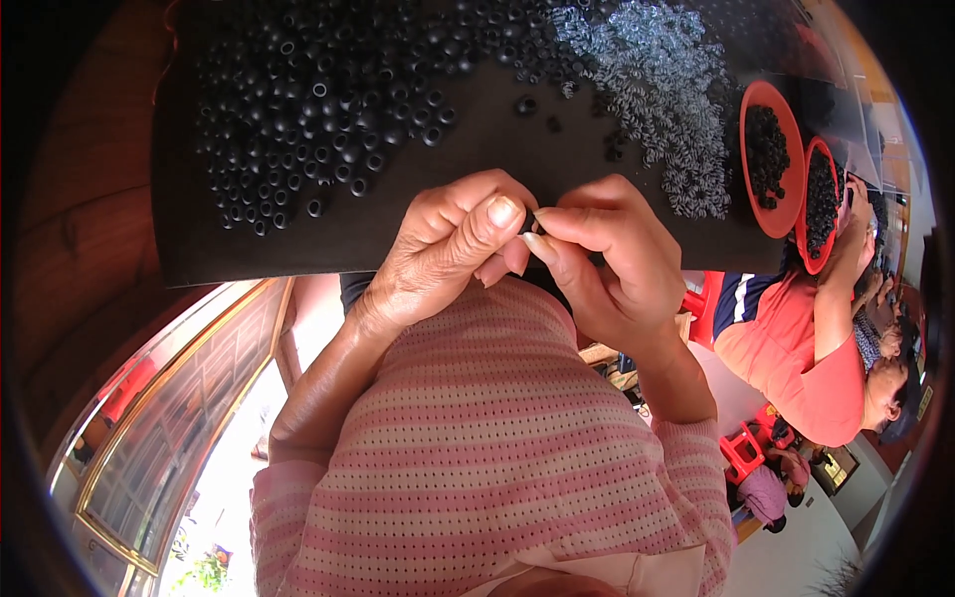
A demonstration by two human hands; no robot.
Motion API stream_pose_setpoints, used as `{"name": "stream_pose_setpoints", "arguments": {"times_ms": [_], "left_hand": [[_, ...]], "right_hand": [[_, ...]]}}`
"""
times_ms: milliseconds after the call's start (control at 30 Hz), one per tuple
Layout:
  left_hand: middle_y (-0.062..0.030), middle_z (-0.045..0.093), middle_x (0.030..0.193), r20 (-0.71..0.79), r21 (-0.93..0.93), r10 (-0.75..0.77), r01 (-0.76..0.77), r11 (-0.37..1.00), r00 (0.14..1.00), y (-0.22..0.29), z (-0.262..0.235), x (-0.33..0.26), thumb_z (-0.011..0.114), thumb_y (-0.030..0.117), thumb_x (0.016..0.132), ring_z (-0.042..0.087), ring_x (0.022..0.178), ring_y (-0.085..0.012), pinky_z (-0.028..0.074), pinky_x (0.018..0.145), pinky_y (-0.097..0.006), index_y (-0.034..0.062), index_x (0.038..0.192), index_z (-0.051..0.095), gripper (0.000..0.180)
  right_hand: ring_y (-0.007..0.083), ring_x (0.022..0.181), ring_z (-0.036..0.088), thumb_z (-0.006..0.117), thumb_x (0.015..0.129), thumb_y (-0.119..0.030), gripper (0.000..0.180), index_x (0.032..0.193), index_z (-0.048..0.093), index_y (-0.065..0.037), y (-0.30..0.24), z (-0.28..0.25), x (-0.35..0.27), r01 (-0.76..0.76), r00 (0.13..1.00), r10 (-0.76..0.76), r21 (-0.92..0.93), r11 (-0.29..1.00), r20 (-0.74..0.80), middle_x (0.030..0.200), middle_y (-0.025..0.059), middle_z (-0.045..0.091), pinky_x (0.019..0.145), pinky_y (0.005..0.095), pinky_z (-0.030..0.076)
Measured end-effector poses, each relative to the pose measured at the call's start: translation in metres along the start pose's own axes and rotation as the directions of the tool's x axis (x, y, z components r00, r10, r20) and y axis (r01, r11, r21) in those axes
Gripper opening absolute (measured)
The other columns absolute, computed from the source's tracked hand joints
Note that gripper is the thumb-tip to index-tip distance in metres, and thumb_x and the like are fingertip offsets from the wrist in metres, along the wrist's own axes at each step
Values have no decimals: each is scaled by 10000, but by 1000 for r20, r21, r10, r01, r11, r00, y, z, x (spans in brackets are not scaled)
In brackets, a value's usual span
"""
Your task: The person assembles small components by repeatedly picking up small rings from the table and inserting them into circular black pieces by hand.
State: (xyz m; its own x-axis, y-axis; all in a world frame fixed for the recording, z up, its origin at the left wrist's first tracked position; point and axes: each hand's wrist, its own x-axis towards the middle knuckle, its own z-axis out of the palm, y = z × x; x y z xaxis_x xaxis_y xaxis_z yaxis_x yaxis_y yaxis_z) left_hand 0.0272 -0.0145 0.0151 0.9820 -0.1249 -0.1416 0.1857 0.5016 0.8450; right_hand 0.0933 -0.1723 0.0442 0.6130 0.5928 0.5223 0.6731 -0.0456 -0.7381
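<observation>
My left hand (453, 231) and my right hand (619, 254) meet over the table's near edge, fingertips almost touching. Between them is a small black piece (528, 225), largely covered by the fingers. Both hands are closed, pinching it with thumb and forefinger; its exact shape is hidden. Beyond my left hand lies a wide spread of black, hollow, rounded pieces (328, 124), open at one end. Past my right hand sits a heap of small silvery metal springs (681, 124). A few smaller black pieces (614, 144) lie beside the springs.
An orange-red bowl (793, 129) of small black pieces stands at the table's right, next to a second red bowl (811, 254). A co-worker in a coral top (796, 363) sits close on the right, hands near that second bowl. The dark tabletop (269, 257) ends just before my body.
</observation>
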Motion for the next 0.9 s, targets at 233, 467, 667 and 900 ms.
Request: {"name": "stream_pose_setpoints", "arguments": {"times_ms": [233,467,667,900], "left_hand": [[-17,557,654,59,44,41,-44,998,997,-1,-3,0,504,415,947,453,540,-57,385,508,-204,4,882,598,427],[-20,559,641,81,68,76,-81,994,994,-3,-3,3,517,406,944,458,532,-54,374,485,-207,-1,880,607,422],[-10,556,639,98,129,74,-87,988,992,-2,-4,2,531,378,943,457,538,-45,362,479,-203,1,886,613,391],[-3,539,618,87,55,68,-72,996,994,-3,-6,2,555,360,933,442,540,-41,327,468,-202,-3,869,612,374]], "right_hand": [[155,633,559,741,756,-13,213,923,608,-2,-3,-3,-8,-99,995,98,67,993,31,842,100,598,528,246,433],[151,613,543,730,765,-16,193,905,598,-1,-1,-5,-12,-80,996,78,50,996,37,779,99,590,494,249,409],[161,587,529,715,754,16,182,874,578,13,-1,-6,-11,-109,993,101,124,986,62,722,85,576,477,253,391],[186,536,517,674,745,49,140,824,568,2,4,-7,-5,-96,992,84,137,986,96,657,70,553,441,283,382]]}}
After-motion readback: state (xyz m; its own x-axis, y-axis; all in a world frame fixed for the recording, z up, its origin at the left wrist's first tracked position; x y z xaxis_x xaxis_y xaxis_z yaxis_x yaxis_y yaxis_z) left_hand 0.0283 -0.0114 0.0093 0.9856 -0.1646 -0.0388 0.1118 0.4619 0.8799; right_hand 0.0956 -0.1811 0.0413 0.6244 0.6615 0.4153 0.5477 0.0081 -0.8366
